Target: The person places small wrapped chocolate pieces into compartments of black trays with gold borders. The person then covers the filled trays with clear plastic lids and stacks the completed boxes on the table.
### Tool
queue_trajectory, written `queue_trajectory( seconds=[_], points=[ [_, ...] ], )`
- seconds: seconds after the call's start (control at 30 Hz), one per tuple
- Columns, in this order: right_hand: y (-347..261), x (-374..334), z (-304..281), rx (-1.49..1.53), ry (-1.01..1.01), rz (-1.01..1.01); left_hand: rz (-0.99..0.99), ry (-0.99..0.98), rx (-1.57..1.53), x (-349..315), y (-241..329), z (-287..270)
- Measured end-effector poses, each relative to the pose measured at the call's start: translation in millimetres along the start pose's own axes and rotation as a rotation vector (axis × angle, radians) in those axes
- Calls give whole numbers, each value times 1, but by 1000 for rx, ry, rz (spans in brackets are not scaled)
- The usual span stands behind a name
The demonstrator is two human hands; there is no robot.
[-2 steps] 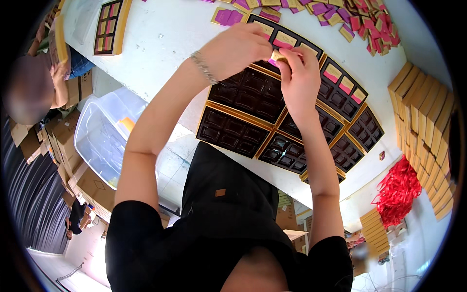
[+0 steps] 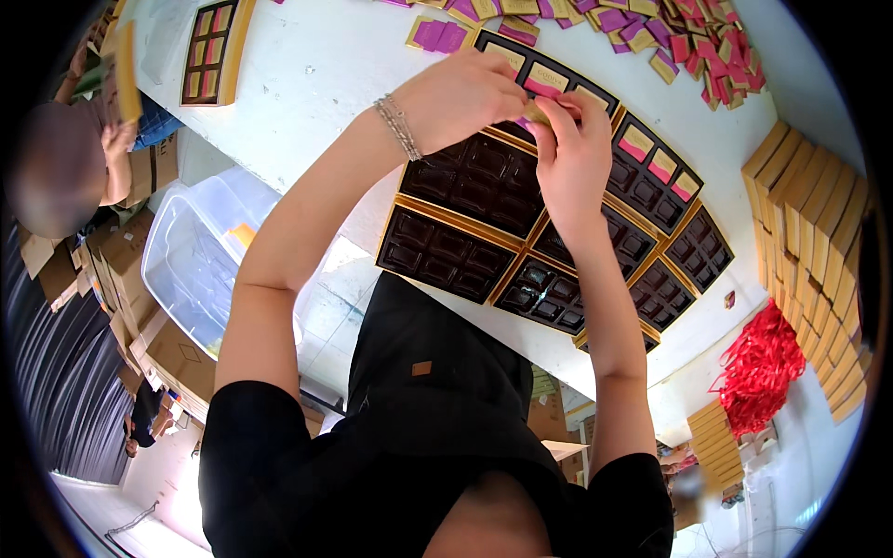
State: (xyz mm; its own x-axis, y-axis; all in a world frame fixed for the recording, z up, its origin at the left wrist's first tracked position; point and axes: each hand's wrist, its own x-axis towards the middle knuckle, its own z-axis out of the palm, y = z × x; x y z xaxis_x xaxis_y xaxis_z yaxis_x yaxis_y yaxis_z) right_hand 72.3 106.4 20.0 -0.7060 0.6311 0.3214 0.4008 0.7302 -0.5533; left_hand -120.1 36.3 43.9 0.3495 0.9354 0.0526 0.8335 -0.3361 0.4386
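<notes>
My right hand [image 2: 577, 153] pinches a small gold-and-purple wrapped chocolate [image 2: 535, 113] between thumb and fingers. Close against it, my left hand [image 2: 465, 100], with a bracelet at the wrist, has its fingers curled in; whatever they grip is hidden. Both hands are over the far box [image 2: 546, 82], which has gold-and-pink chocolates in its far row. To its right, another box [image 2: 644, 191] has a row of 3 such pieces. Nearer me lie several boxes with bare dark-brown moulded trays, such as the tray [image 2: 446, 256] at front left.
Loose wrapped chocolates [image 2: 651, 37] are heaped at the far edge. A filled box [image 2: 206, 54] lies far left. Beside the table are a clear plastic bin [image 2: 177, 270] and a person's hand [image 2: 118, 139]. At right are stacked gold boxes [image 2: 809, 223] and red ribbons [image 2: 761, 363].
My left hand has shifted slightly right and away from me. The chocolate between my hands is now more covered by fingers. My right hand stays nearly in place.
</notes>
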Motion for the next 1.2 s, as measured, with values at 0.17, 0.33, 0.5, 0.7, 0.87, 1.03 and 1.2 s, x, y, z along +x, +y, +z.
queue_trajectory(
  seconds=[0.17, 0.33, 0.5, 0.7, 0.87, 1.03, 1.2],
  points=[
    [-20, -19, -11, -16, -143, -29, -214, 245, -4, -31, 25, 11],
    [-26, -29, 6, -189, -359, -70, -435, 54, 81, -47, 52, 35],
    [-16, -18, -2, -303, -424, -100, -453, 7, 207, -42, 53, 35],
    [-2, 14, -17, -40, -210, -70, -449, 431, 139, -53, 8, 25],
    [50, 103, 18, 219, -207, 24, -265, 409, 189, -33, -64, 18],
    [22, 124, 40, -222, -483, 186, -220, 435, 375, -39, -70, 39],
    [18, 106, 58, -240, -176, 273, -282, 481, 472, -33, -58, 45]
  ],
)
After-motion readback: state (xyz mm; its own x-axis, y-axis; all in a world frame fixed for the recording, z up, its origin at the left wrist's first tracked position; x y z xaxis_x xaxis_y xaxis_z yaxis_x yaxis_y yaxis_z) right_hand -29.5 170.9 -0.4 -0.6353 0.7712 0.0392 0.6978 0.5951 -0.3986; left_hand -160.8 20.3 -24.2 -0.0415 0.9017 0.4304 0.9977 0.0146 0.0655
